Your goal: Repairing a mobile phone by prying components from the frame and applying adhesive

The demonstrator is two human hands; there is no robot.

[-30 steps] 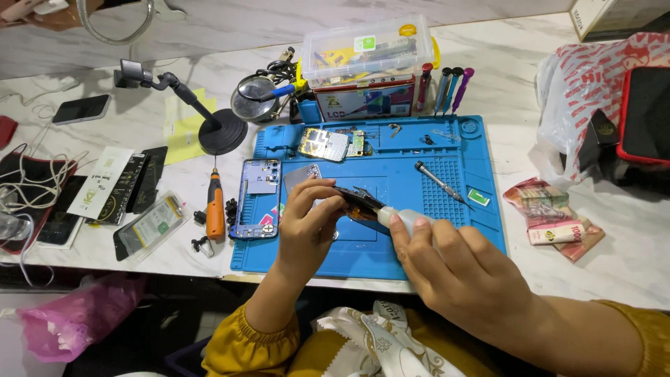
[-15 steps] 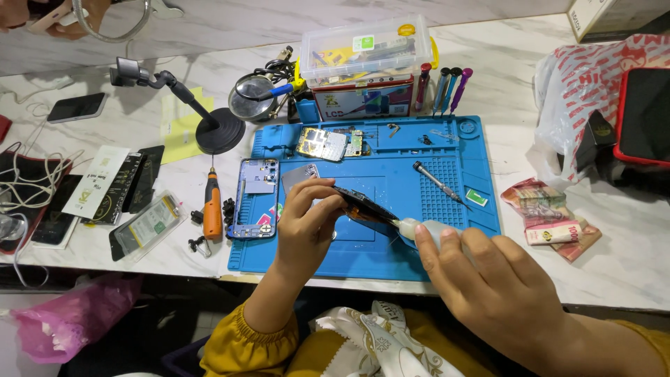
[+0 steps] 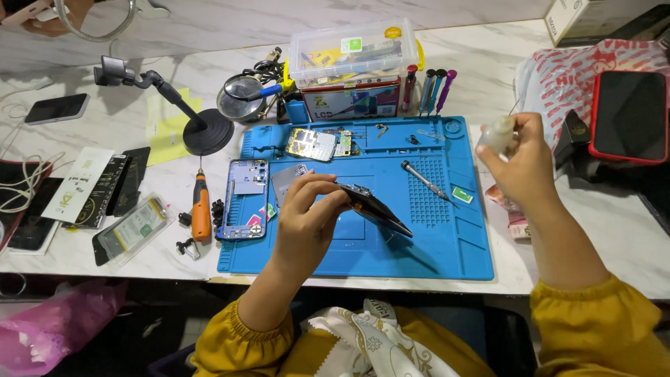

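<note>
You work over a blue mat point(image 3: 447, 244) on a pale marble table point(image 3: 614, 237), with a clear plastic parts box point(image 3: 352, 52) at the mat's far edge and a black stand point(image 3: 206, 131) to its left. A blue phone frame point(image 3: 242, 199) lies at the mat's left edge, an orange screwdriver point(image 3: 201, 213) just beside it, and a circuit board point(image 3: 312, 144) near the far edge.

Your left hand point(image 3: 307, 220) pinches a dark phone panel point(image 3: 373, 208) by its near end, fingers closed on it, holding it tilted above the middle of the mat. Keep that grip on the edges only and steady the panel, perhaps by resting your wrist on the mat.

Your right hand point(image 3: 527, 164) is closed around a small white bottle point(image 3: 497, 132), raised off to the right of the mat. Bring its tip close before you squeeze, so liquid lands only where needed.

A thin metal tool point(image 3: 423, 180) lies on the mat between your hands.
</note>
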